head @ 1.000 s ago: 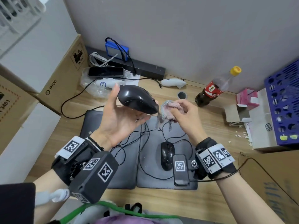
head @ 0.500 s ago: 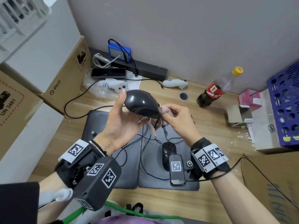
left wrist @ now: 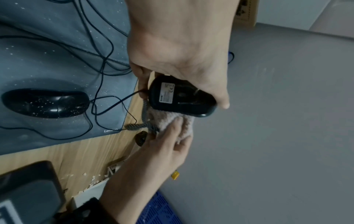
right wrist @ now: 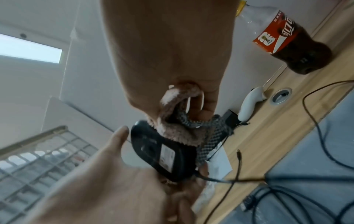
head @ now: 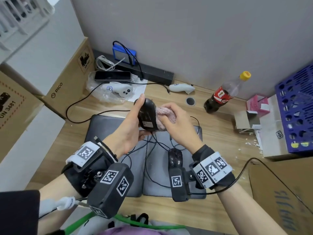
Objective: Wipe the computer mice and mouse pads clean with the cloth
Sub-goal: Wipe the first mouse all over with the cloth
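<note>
The left hand [head: 128,126] has its grip closed around a glossy black wired computer mouse [head: 147,116], held above the tabletop [head: 218,133] with its labelled underside facing the person. The right hand [head: 176,126] clutches a fluffy pink cloth [head: 165,114] against the mouse's side. Below, a second black mouse [head: 175,157] rests on grey fabric mouse pads [head: 157,184].

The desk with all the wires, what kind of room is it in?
Probably an office or tech workroom. The wooden desk holds wired computer mice on grey mouse pads, white VR controllers and PICO cardboard boxes stacked beside it.
</note>
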The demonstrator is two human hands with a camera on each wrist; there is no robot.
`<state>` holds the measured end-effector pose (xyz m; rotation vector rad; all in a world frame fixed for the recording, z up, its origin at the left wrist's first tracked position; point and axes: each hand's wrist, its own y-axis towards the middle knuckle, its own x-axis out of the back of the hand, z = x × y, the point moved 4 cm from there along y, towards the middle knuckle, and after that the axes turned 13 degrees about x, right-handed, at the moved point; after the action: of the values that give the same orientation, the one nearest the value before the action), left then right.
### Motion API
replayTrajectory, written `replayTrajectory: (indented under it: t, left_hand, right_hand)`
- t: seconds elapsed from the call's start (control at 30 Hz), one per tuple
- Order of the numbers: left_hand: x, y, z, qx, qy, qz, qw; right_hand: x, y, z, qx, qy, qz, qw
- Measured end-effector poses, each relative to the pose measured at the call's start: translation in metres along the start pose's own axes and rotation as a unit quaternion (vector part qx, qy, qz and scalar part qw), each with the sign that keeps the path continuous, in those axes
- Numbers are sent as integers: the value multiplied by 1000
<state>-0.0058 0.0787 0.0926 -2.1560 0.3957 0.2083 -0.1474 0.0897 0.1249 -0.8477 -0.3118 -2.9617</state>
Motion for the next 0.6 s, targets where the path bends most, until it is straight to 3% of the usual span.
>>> replayTrajectory:
  t: [0.23, 0.37, 0.6]
  left_hand:
    - [9, 2, 4, 32, 3, 3, 999]
    - [8, 4, 3, 6, 3, 1, 1000]
    - [-1, 5, 14, 32, -54, 81, 995]
  right_hand:
    - [-10, -9, -16, -66, 11, -4, 998]
    - [-11, -10, -19, -95, 27, 6, 995]
    - [-7, -16, -28, -163, 93, -32, 982]
